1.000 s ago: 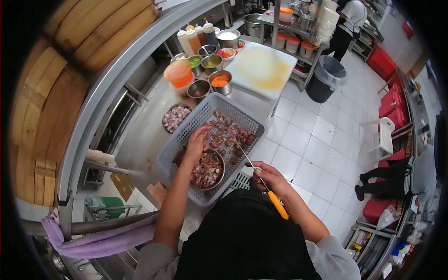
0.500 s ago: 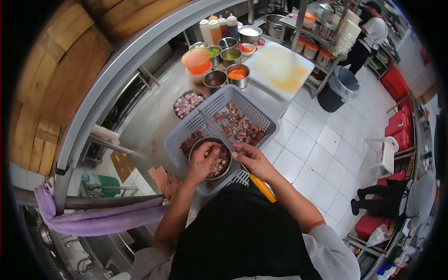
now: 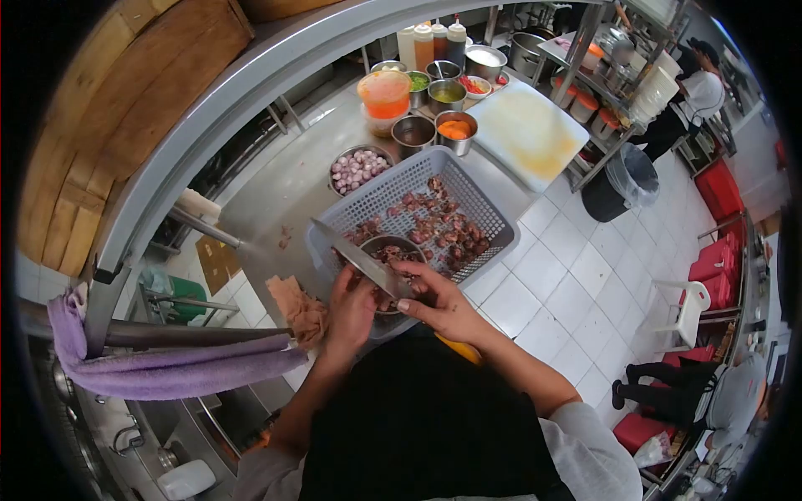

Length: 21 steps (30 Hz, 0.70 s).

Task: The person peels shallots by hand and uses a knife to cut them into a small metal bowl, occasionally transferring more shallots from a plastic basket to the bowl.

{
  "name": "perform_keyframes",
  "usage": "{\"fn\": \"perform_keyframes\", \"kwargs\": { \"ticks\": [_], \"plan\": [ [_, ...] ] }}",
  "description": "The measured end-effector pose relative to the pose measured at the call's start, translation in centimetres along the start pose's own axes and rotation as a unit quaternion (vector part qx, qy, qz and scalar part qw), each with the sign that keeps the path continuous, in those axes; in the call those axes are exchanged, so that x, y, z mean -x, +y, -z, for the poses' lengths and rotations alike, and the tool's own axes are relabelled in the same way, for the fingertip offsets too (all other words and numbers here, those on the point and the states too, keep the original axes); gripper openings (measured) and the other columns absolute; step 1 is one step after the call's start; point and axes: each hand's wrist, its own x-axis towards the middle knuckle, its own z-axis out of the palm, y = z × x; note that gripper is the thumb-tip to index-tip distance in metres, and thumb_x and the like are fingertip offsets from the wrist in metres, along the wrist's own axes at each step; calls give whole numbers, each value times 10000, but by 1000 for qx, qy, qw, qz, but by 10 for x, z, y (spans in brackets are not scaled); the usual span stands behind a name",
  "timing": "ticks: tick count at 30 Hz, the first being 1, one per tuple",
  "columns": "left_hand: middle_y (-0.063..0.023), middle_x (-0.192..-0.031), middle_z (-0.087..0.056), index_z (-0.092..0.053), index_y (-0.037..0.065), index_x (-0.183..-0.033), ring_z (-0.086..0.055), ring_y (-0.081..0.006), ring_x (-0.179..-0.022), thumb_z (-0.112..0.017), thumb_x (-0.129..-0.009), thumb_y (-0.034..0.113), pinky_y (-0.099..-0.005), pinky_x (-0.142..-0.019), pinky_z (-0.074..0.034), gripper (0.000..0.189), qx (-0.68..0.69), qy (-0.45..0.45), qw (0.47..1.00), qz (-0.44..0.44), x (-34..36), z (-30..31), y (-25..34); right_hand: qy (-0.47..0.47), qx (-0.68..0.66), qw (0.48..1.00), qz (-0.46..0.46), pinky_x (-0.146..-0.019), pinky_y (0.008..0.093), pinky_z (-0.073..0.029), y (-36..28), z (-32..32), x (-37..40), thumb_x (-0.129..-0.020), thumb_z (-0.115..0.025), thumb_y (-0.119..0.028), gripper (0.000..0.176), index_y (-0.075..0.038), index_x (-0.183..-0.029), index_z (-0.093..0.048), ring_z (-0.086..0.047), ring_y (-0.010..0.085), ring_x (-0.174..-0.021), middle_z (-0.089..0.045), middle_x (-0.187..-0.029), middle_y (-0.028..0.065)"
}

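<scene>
A knife [image 3: 359, 261] with a broad metal blade slants over a round metal bowl [image 3: 422, 250]. My right hand [image 3: 439, 302] is closed on the blade's near end, thumb and fingers pinching it. Under that wrist shows a yellow handle-like part [image 3: 459, 347]; its join to the blade is hidden. My left hand [image 3: 351, 307] is closed just behind the blade, and what its fingers hold is hidden. The bowl, holding small reddish-brown pieces, sits inside a grey perforated basket [image 3: 499, 227]. More reddish-brown pieces [image 3: 464, 240], resembling unpeeled shallots, are scattered in the basket.
Beyond the basket stand a bowl of peeled shallots [image 3: 359, 169], metal pots [image 3: 413, 134], an orange-filled tub [image 3: 384, 93] and a white cutting board [image 3: 526, 134]. A brown cloth [image 3: 299, 309] lies at left. A black bin [image 3: 618, 184] and two people are to the right.
The knife has swung left and now lies across the bowl, its flat side showing. My right hand has come in close to my left. The camera view has shifted slightly.
</scene>
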Motion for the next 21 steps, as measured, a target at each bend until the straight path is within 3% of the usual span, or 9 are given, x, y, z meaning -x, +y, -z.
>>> {"fn": "perform_keyframes", "kwargs": {
  "ticks": [2, 5, 8, 12, 14, 21],
  "plan": [
    [-62, -1028, -641, -518, 35, -1242, -600, -132, -795, -569, -976, 76, -278, -592, -457, 273, 6, 26, 1000, -3, 6, -7, 0, -7, 35, 999, 14, -914, 293, -438, 1, -2, 0, -909, -697, -97, 576, -83, -1423, -439, -543, 142, -1106, -540, -1293, 55],
    [-58, -1028, -643, -551, 29, -1200, -598, -124, -761, -576, -972, 71, -276, -573, -459, 233, 6, 20, 999, -26, 14, -17, 4, -11, 11, 1000, 12, -917, 299, -440, -1, -4, 0, -900, -708, -97, 597, -79, -1428, -429, -536, 152, -1157, -532, -1330, 63],
    [-53, -968, -648, -589, 19, -1130, -592, -111, -717, -572, -975, 69, -268, -542, -457, 164, -8, 25, 1000, -11, 18, -26, 11, -20, 12, 999, 47, -906, 298, -459, -2, -4, 0, -902, -709, -105, 608, -76, -1434, -415, -546, 166, -1155, -509, -1374, 75],
    [-46, -907, -650, -613, 14, -1085, -570, -90, -663, -559, -983, 62, -248, -514, -447, 125, -54, 7, 998, -8, 18, -15, 1, -19, -9, 999, 28, -911, 304, -480, -4, -5, 3, -911, -693, -90, 602, -65, -1436, -400, -552, 175, -1153, -502, -1379, 88],
    [-44, -876, -649, -611, 17, -1084, -547, -78, -622, -555, -984, 54, -233, -496, -437, 120, -70, 26, 996, -49, 18, -12, -7, -11, 23, 999, 22, -909, 316, -496, -4, -7, 8, -923, -671, -68, 579, -54, -1433, -396, -554, 175, -1144, -500, -1363, 99],
    [-57, -883, -649, -607, 11, -1065, -550, -80, -619, -566, -972, 37, -244, -504, -461, 105, -57, 29, 998, -27, 24, -25, 3, -29, -38, 999, 14, -843, 297, -494, -10, -7, 9, -929, -659, -51, 568, -46, -1421, -375, -620, 151, -964, -610, -1162, 107]
  ]
}}
